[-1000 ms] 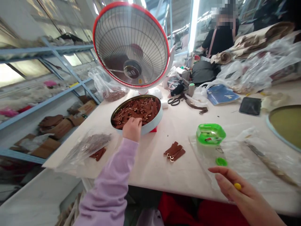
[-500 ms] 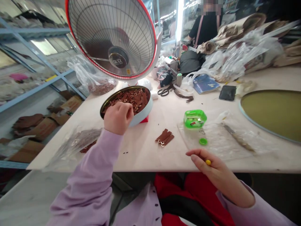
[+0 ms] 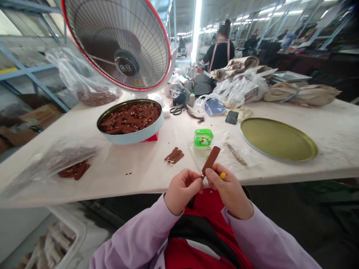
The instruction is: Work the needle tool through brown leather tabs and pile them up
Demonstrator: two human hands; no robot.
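A flat brown strap tab (image 3: pixel 211 157) with a small metal ring at its lower end is held up between my hands, over the table's front edge. My left hand (image 3: pixel 180 192) pinches the ring end. Thumb and fingers of my right hand (image 3: pixel 231 193) grip the strap's lower part; a yellow tip (image 3: pixel 222 175) of something mostly hidden also pokes out of that hand. Several similar tabs lie in a small pile (image 3: pixel 174 155) just beyond. More fill a round tin (image 3: pixel 134 139) to the left. A green plastic box (image 3: pixel 203 138) stands behind the held tab.
A heater fan (image 3: pixel 117 48) rises behind the tin. Clear bags with brown pieces (image 3: pixel 74 169) lie at the left. A round gold lid (image 3: pixel 280 140), a phone-like black slab (image 3: pixel 232 117) and scissors (image 3: pixel 177 111) rest farther back. One person (image 3: pixel 221 56) stands beyond the table.
My left hand has come from the tin to meet my right hand, bringing a brown strap tab. My right hand now grips it too. The view has turned to the right.
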